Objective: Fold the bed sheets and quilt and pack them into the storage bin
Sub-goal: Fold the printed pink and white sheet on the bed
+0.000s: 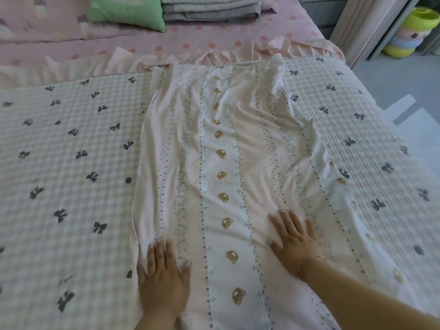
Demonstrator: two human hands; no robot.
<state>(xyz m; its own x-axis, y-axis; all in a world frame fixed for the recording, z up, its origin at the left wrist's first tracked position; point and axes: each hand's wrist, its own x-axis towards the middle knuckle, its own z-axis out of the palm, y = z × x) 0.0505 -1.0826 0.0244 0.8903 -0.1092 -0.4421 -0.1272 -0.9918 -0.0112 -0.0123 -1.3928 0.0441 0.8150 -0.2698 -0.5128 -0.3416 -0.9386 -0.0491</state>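
A pale pink sheet [240, 139] printed with a row of bear faces and flower stripes lies folded into a long strip down the middle of the bed. It rests on a checked quilt [62, 163] with dark bows and a pink ruffled edge. My left hand [163, 275] lies flat, fingers spread, on the sheet's near left part. My right hand [294, 236] presses flat on the sheet's right side, with a thin bracelet at the wrist. Neither hand grips anything. The sheet's right edge is wrinkled and uneven.
A green pillow [126, 10] and a stack of folded grey bedding [210, 8] sit at the head of the bed on a pink dotted cover [214, 36]. Stacked coloured baskets [409, 32] stand on the floor at the far right, beyond the bed's edge.
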